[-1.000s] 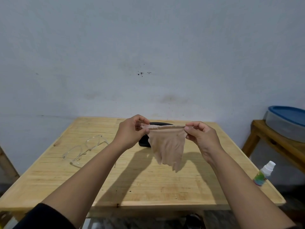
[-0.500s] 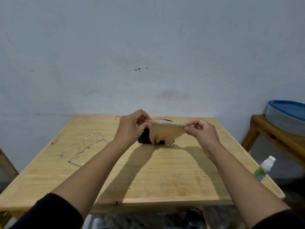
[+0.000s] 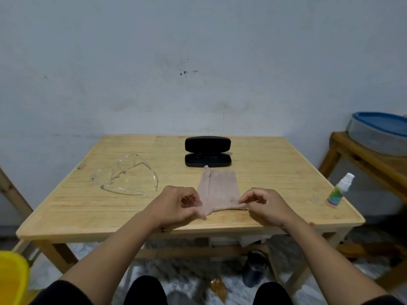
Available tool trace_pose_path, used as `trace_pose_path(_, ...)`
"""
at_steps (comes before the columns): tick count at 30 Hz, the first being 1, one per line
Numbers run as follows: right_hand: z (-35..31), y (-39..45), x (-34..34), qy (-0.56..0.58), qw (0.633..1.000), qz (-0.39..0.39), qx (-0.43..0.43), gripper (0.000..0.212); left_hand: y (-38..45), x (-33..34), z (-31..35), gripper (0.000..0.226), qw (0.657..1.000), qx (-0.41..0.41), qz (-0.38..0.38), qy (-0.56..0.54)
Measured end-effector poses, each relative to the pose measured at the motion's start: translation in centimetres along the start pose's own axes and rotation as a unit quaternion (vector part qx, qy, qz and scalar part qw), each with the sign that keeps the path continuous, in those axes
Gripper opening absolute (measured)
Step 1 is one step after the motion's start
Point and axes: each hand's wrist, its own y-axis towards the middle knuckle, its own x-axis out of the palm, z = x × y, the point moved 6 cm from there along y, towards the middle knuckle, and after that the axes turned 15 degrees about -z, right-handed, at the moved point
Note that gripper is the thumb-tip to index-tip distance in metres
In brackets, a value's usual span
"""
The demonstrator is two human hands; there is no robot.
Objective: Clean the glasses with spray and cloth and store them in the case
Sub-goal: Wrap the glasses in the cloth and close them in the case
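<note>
Lying flat mid-table, the cloth [image 3: 217, 190] is pinched at its near corners by left hand [image 3: 176, 205] & right hand [image 3: 264, 205], prob. to spread it smooth for wiping. Glasses [image 3: 126, 175] sit at 10 o'clock, open case [image 3: 207, 151] at 12, ready to receive them. Spray [image 3: 339, 190] stands at 3, by the table [image 3: 88, 205] edge.

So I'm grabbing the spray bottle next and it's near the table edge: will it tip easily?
Probably. The spray bottle stands upright, tall and narrow on a small base, so a sideways nudge would likely topple it. It sits close to the right edge of the table, so it could fall off. It looks small and plastic, likely light.
</note>
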Motion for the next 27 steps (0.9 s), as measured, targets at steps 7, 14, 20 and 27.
trace_pose_path(7,-0.3,2.3,-1.4,-0.036,0.99,0.13,0.032,0.02,3.3,-1.9,0.2,0.016,0.994,-0.041,0.094,0.043)
trace_pose_path(14,-1.6,6.8,0.3,-0.171,0.982,0.079,0.023,0.03,7.3,-0.6,-0.7,0.017,0.992,-0.057,0.035,0.104)
trace_pose_path(20,-1.3,8.3,0.2,-0.232,0.97,0.065,0.022,0.026,7.5,-1.5,-2.5,0.029,0.985,-0.117,0.06,0.111)
trace_pose_path(27,-1.5,7.5,0.4,-0.227,0.969,0.097,-0.008,0.027,6.0,-1.6,-1.2,0.03,0.983,-0.073,0.08,0.147)
